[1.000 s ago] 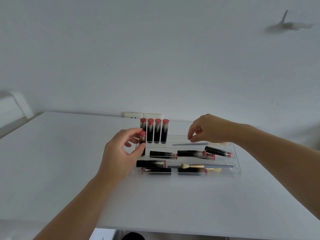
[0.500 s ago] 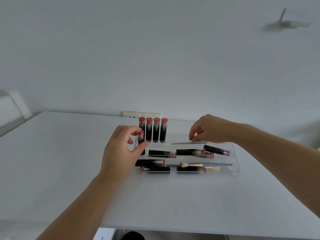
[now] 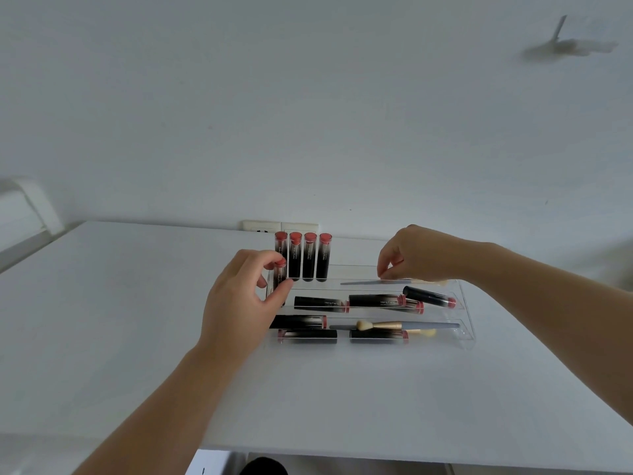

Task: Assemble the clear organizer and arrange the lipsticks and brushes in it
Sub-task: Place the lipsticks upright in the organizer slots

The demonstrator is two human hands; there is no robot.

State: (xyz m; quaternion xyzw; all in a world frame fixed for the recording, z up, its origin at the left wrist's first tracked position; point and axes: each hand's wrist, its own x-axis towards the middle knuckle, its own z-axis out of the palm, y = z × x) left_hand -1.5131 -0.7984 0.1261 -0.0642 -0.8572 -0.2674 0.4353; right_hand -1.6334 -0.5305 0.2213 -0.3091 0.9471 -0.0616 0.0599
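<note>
The clear organizer [image 3: 467, 323] is sat mid-frame on the white table [image 3: 102, 303]. Four lipsticks [image 3: 302, 257] are stood upright along its back left, more are laid flat in the front rows with a gold-handled brush [image 3: 394, 326]. One upright lipstick [image 3: 280, 274] is pinched by the left hand [image 3: 239, 303] at the organizer's left end. A thin grey brush [image 3: 373, 282] at the back row is touched by the right hand [image 3: 414, 255], fingers narrowed; an actual grip can't be told.
</note>
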